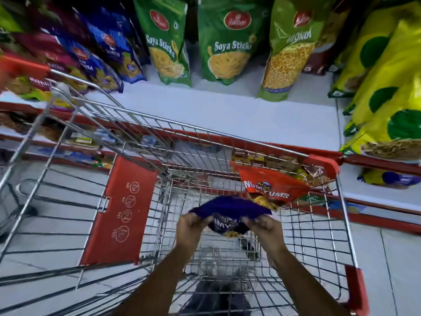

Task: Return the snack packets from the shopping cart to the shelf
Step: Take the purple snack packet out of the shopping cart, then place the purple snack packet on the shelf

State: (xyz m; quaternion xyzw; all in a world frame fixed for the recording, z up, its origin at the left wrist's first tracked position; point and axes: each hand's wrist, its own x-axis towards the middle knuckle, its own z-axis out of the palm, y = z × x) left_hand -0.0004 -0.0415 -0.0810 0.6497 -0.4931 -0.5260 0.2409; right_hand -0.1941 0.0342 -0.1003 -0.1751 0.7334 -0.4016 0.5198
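Observation:
Inside the wire shopping cart (227, 137), my left hand (190, 229) and my right hand (264, 226) both grip a purple snack packet (230, 209), one on each side of it. The packet hangs above the cart's floor. A red Num Yums packet (268, 185) leans against the cart's far right corner, just behind the purple one. The white shelf (227, 110) lies beyond the cart, with bare room in its front middle.
Green Soya Sticks bags (225, 42) and a green Boondi bag (289, 49) stand at the shelf's back. Blue and maroon bags (100, 53) fill the left, yellow bags (387, 87) the right. The cart's red child-seat flap (123, 210) is at the left. Lower shelves show through the wires.

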